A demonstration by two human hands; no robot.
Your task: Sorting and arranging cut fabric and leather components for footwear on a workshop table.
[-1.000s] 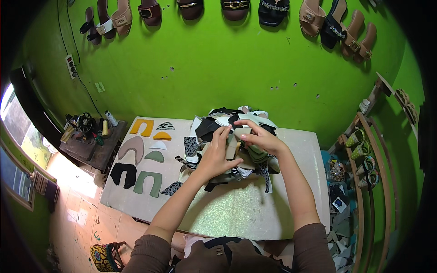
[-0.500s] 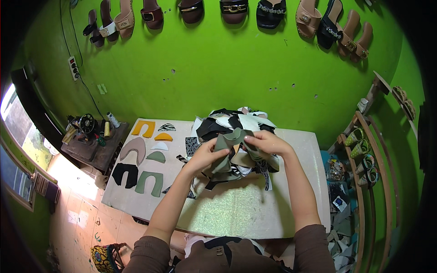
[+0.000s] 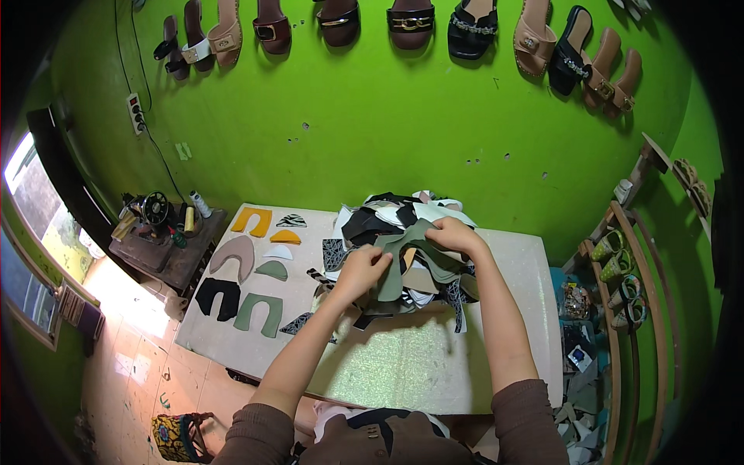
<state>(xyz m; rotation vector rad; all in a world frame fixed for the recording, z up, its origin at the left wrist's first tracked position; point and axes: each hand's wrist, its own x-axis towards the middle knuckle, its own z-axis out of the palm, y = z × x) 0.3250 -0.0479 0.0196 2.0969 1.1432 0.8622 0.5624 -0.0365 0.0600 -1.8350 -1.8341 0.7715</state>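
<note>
Above the pile of scraps, a sage-green U-shaped cut piece [image 3: 390,280] hangs stretched between my two hands. My left hand [image 3: 364,271] pinches its left side, while my right hand [image 3: 456,236] grips the upper right edge. Beneath it lies a heap of mixed offcuts [image 3: 370,222] in black, white, green, tan and patterned material. Left of the heap, U-shaped pieces lie flat: a yellow one [image 3: 256,211], a mauve one [image 3: 235,246], a black one [image 3: 207,297] and another green one [image 3: 246,313]. Beside them are smaller half-moon pieces, among them a green one [image 3: 272,270].
The pale table [image 3: 508,325] carries all the pieces. A sewing machine [image 3: 147,211] stands on a small dark table at left. A wooden rack [image 3: 612,310] with sandals is at right, near a heap of scraps [image 3: 581,418]. Several sandals [image 3: 411,23] hang on the green wall.
The green piece has been spread from a bunched fold into an open U shape. My right hand has moved slightly up and right, and the whole view has shifted a little.
</note>
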